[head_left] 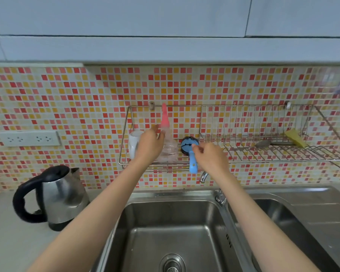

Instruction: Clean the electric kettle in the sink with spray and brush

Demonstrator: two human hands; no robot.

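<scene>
Above the steel sink (165, 216), left grip (149, 144) curls round the clear pink-capped spray bottle (168, 148), probably light and slick; right grip (210, 156) pinches the blue brush (192, 163) by its stiff handle.

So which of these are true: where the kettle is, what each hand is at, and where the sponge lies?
1. The kettle stands in the sink. False: it stands on the counter, left of the sink.
2. The left hand is at the pink-capped bottle on the wall rack. True.
3. The right hand is on the kettle's handle. False: it is at the blue brush on the rack.
4. The brush's handle hangs down below the rack's front edge. True.
5. The yellow sponge lies in the sink. False: it lies at the rack's right end.
</scene>
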